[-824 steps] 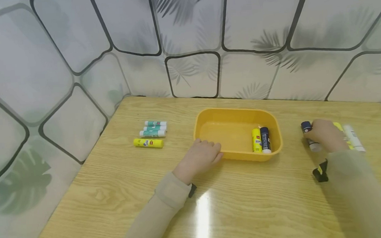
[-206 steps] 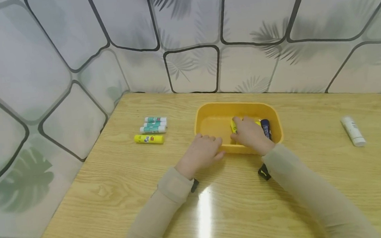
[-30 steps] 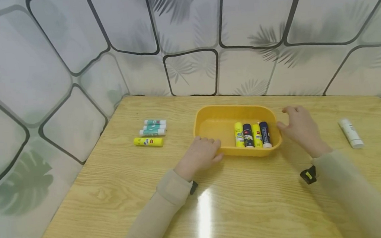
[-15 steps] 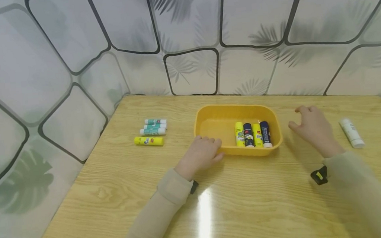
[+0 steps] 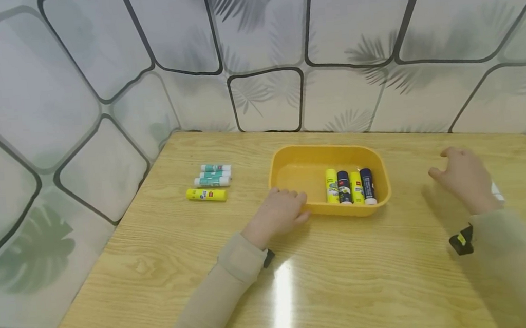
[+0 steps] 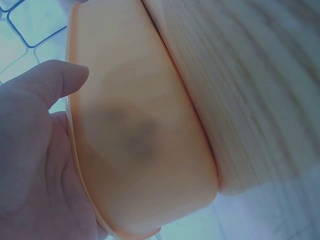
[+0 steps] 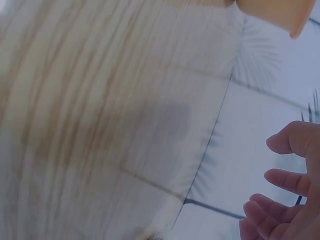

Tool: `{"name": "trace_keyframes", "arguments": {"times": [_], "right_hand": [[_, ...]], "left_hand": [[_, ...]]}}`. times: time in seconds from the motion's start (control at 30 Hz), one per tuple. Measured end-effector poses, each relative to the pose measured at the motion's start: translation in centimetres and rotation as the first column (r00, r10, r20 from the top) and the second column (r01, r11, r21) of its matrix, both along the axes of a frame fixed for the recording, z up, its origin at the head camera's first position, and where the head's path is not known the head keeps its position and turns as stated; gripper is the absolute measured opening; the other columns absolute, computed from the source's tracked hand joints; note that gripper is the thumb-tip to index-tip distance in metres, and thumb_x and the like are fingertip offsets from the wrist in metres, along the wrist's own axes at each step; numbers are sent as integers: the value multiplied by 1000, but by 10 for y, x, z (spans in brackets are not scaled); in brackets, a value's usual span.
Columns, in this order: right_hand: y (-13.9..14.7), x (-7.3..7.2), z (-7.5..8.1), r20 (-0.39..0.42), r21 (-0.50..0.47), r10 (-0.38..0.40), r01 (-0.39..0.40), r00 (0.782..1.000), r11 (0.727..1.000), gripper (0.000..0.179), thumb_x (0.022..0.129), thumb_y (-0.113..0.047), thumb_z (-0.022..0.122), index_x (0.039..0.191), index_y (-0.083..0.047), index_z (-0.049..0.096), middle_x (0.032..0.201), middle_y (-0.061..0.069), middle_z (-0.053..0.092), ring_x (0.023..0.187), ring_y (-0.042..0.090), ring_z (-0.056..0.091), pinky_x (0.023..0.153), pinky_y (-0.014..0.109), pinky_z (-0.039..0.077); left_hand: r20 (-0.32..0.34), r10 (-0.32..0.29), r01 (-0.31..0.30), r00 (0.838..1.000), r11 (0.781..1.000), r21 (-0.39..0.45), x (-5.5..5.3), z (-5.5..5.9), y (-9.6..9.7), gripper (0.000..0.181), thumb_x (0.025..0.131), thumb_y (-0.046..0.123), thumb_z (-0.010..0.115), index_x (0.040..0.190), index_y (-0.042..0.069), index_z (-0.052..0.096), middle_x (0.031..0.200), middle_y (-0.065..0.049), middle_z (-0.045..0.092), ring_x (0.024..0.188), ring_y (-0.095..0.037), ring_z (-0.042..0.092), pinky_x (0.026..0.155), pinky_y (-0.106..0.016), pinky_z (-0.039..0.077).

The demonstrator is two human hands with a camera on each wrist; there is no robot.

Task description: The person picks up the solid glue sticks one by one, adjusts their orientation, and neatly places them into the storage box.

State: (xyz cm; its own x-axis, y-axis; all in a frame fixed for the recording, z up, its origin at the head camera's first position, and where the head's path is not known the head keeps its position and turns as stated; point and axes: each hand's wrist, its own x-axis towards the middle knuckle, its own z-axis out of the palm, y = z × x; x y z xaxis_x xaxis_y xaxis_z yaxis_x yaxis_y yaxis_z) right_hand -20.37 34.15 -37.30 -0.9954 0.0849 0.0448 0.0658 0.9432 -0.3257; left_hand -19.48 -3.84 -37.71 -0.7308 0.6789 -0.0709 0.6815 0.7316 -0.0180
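In the head view, my left hand [image 5: 275,215] holds the near rim of a yellow plastic bin [image 5: 298,174]. The left wrist view shows the thumb outside the rim and the fingers on its other side. Yellow and navy glue sticks stand in a row in the bin's right part, among them a yellow glue stick [image 5: 331,185] and a navy glue stick [image 5: 368,185]. My right hand [image 5: 468,178] hovers over the table to the right of the bin, fingers loosely bent around nothing. A white stick [image 5: 496,192] is mostly hidden behind it.
Three small teal-and-white glue sticks [image 5: 213,174] lie side by side on the left of the wooden table [image 5: 346,281]. Just in front of them lies another yellow glue stick [image 5: 206,194]. A patterned wall [image 5: 346,95] borders the table's back and left edges.
My right hand has moved right, away from the bin, and now covers most of the white stick. Since the older frames, more glue sticks are in the bin. The left hand stays put.
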Motion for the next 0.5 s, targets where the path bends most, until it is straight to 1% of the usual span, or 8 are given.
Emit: {"name": "trace_keyframes", "arguments": {"times": [0.1, 0.2, 0.33, 0.5], "right_hand": [[10, -1, -1, 46, -5, -34, 35, 998, 999, 62, 85, -34, 52, 122, 12, 34, 110, 41, 32, 95, 54, 33, 52, 50, 39], [18, -1, -1, 66, -5, -61, 62, 996, 998, 61, 84, -33, 51, 121, 12, 34, 109, 42, 31, 95, 54, 33, 51, 50, 39], [30, 0, 0, 76, 22, -72, 70, 995, 997, 59, 83, -30, 52, 117, 14, 34, 105, 42, 34, 91, 55, 36, 48, 48, 41], [43, 0, 2, 107, 46, -100, 96, 989, 994, 60, 82, -31, 54, 118, 13, 33, 104, 41, 38, 86, 56, 42, 43, 43, 40]], "left_hand": [[-1, 1, -1, 1000, 1000, -1, -1, -1, 0, 27, 89, 41, 45, 92, 15, 49, 72, 5, 47, 65, -13, 44, 64, -27, 29], [0, 2, -2, 1000, 1000, 2, -1, -1, -1, 27, 89, 41, 45, 92, 14, 49, 72, 5, 47, 64, -13, 44, 64, -28, 30], [6, -3, 3, 1000, 1000, 8, 0, -1, 0, 27, 89, 41, 46, 92, 14, 49, 72, 4, 47, 64, -13, 45, 65, -28, 30], [0, -5, 5, 1000, 1000, 5, -1, -2, 0, 27, 89, 41, 46, 91, 15, 49, 72, 5, 47, 64, -13, 44, 65, -28, 30]]}}
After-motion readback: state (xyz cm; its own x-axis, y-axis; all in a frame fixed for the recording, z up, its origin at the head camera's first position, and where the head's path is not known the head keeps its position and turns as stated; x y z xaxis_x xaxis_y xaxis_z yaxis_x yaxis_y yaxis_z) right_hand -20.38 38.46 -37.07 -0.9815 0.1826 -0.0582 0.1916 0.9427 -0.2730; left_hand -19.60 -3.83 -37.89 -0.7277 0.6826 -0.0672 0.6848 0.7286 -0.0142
